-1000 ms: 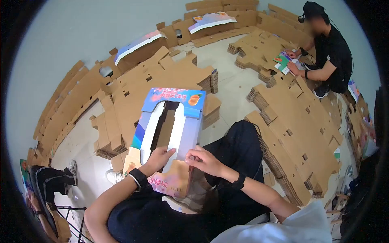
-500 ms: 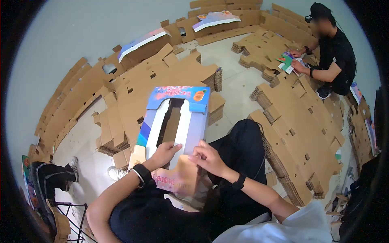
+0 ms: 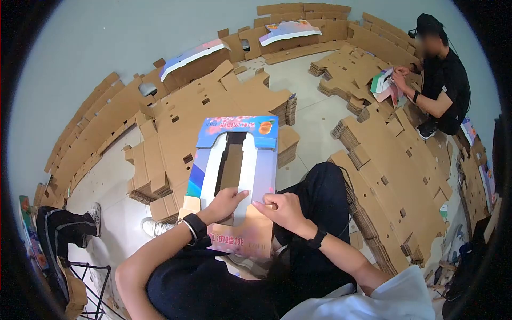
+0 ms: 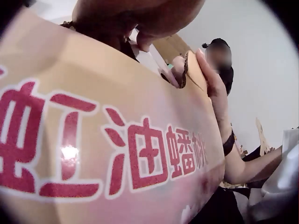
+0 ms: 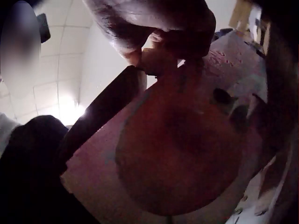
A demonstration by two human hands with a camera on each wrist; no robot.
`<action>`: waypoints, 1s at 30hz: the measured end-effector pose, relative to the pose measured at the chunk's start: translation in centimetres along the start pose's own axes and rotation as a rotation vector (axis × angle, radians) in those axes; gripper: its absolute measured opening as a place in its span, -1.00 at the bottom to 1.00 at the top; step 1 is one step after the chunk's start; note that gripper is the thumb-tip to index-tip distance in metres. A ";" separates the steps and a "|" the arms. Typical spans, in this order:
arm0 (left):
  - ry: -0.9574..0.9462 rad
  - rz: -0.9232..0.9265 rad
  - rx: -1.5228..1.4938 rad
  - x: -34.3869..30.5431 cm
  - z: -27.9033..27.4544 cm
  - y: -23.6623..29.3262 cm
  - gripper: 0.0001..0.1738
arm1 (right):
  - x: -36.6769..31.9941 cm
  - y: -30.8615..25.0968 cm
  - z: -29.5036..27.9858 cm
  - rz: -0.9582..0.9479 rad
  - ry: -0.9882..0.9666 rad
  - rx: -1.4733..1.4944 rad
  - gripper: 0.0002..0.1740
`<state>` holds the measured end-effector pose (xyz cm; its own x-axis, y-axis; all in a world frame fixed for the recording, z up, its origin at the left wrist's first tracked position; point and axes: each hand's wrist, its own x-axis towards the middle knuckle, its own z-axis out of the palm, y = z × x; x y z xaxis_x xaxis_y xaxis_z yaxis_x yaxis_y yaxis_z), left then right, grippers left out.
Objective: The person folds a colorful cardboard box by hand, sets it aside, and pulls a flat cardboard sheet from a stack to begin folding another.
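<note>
A printed cardboard box (image 3: 262,176) with peach pictures rests over the lap, a long slot open between white flaps (image 3: 248,165) on its top. The left hand (image 3: 226,205) reaches over the near end panel (image 3: 240,237) and grips the white flap beside the slot, thumb on top. At the box's near right corner, the right hand (image 3: 286,211) pinches the tan flap edge between thumb and curled fingers. Seen from the left wrist, thumb and finger sit on either side of this tan flap (image 4: 195,74). In the right wrist view the printed side (image 5: 177,158) is dark.
Stacks of flat cardboard (image 3: 394,176) lie on the floor to the right, with another stack (image 3: 160,128) to the left. Cardboard sheets (image 3: 101,128) lean along the wall. Another person (image 3: 440,80) squats at upper right, handling a printed piece. A seated person's leg (image 3: 61,229) shows at left.
The box appears slightly farther right and squarer in view. The right hand's thumb has moved in along the box's near right flap. Across the room, the other person has raised the printed piece.
</note>
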<state>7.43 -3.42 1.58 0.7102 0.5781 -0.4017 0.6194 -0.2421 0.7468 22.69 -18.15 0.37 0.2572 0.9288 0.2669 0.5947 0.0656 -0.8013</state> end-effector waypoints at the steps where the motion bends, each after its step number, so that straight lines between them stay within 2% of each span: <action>1: 0.011 0.003 0.013 0.1 -0.2 0.0 -0.41 | 0.1 -0.1 -0.1 -0.053 0.062 -0.191 -0.54; 6: 0.121 0.081 0.113 0.7 -0.3 -1.9 -0.38 | 0.9 0.5 -1.3 0.082 -0.018 -0.242 -0.61; 8: 0.170 -0.004 0.129 0.3 -0.6 -1.7 -0.37 | 2.2 1.6 -3.0 0.168 -0.057 -0.272 -0.67; 9: 0.129 -0.115 0.109 0.3 -1.0 -1.8 -0.35 | 3.3 3.1 -3.7 0.159 0.042 -0.211 -0.72; 10: 0.129 -0.116 0.112 0.0 -1.2 -2.1 -0.35 | 4.7 4.3 -4.6 0.181 0.114 -0.086 -0.74; 11: 0.148 -0.137 0.127 -0.2 -1.4 -2.3 -0.33 | 6.2 6.2 -5.2 0.122 0.207 -0.105 -0.70; 12: 0.169 -0.153 0.145 -0.3 -1.6 -2.3 -0.31 | 7.5 6.7 -6.2 0.164 0.160 -0.093 -0.58; 14: 0.150 -0.173 0.126 -0.7 -1.9 -1.9 -0.27 | 9.5 8.2 -5.3 0.104 0.198 -0.107 -0.32; 16: 0.150 -0.168 0.148 -0.7 -2.0 -2.0 -0.40 | 12.0 11.2 -2.1 -0.088 0.119 -0.008 -0.08; 18: 0.125 -0.191 0.121 -0.9 -2.1 -1.2 -0.37 | 12.0 9.0 -0.1 -0.125 0.119 0.025 -0.04; 20: 0.116 -0.129 0.095 -0.7 -2.0 -1.6 -0.35 | 12.4 8.8 1.8 -0.054 0.330 -0.065 -0.05; 22: 0.119 -0.094 0.105 -0.7 -1.8 -1.6 -0.33 | 12.8 8.6 1.9 -0.044 0.354 0.002 -0.10; 24: 0.166 -0.072 0.125 -0.7 -1.6 -1.3 -0.32 | 12.5 8.3 1.5 0.021 0.399 -0.178 -0.14; 25: 0.165 -0.072 0.125 -0.6 -1.6 -1.5 -0.32 | 12.5 8.1 1.1 0.022 0.399 -0.179 -0.14; 27: 0.146 -0.029 0.223 -0.4 -1.5 -2.0 -0.32 | 12.5 7.8 -0.2 0.053 0.248 -0.343 -0.32; 28: 0.147 -0.030 0.219 -0.5 -1.5 -1.7 -0.32 | 12.7 7.1 -1.1 0.052 0.245 -0.345 -0.32; 30: 0.092 -0.011 0.148 -1.0 -1.4 -1.0 -0.31 | 13.2 6.1 -3.1 0.032 0.018 -0.587 -0.57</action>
<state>5.62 -2.68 1.96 0.6738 0.6486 -0.3539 0.6741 -0.3433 0.6541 32.10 -6.60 0.68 0.2920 0.9203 0.2604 0.9073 -0.1805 -0.3797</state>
